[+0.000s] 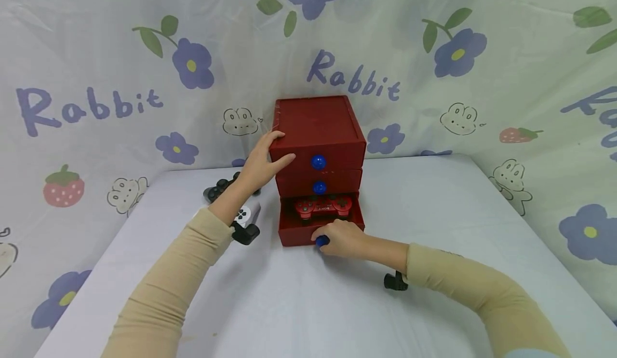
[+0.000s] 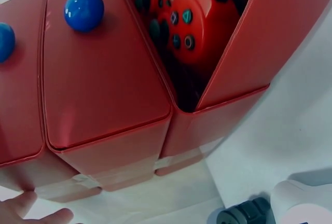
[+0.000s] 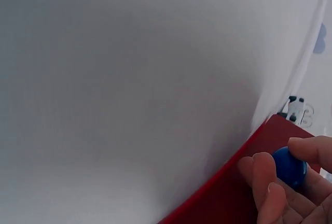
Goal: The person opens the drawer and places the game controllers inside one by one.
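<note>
A dark red chest of three drawers (image 1: 315, 119) stands toward the back of the table. Its bottom drawer (image 1: 294, 236) is pulled out, and a red game controller (image 1: 324, 206) lies inside. My right hand (image 1: 344, 238) pinches the blue round knob (image 3: 289, 167) of that drawer between thumb and fingers. At the chest's upper left, my left hand (image 1: 262, 162) rests on the top edge and side with its fingers spread. The upper two drawers are closed, each with a blue knob (image 1: 318, 162) on its front.
Left of the chest, partly behind my left arm, lie a black controller (image 1: 219, 189) and a white controller (image 1: 245, 215). A printed curtain (image 1: 409, 79) hangs behind the white table (image 1: 434, 202).
</note>
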Demonstrator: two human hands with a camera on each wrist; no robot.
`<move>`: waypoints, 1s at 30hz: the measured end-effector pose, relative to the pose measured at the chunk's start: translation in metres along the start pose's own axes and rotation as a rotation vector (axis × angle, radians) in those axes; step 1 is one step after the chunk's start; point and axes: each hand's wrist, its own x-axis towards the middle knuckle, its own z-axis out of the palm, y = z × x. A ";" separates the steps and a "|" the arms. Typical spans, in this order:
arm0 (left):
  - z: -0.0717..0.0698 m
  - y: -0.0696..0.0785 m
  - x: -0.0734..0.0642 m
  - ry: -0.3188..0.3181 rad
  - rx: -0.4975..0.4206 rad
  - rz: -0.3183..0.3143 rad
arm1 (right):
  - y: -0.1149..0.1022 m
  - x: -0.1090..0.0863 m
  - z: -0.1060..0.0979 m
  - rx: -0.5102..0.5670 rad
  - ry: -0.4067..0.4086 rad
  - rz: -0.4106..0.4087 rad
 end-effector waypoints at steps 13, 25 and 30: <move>0.001 0.001 -0.001 0.002 -0.008 -0.016 | 0.016 0.027 -0.004 -0.057 0.020 0.075; 0.001 0.002 -0.002 0.006 0.007 -0.023 | 0.031 0.047 -0.003 -0.114 0.086 0.064; 0.000 0.003 -0.002 0.008 0.009 -0.017 | 0.036 0.052 -0.003 -0.155 0.109 0.029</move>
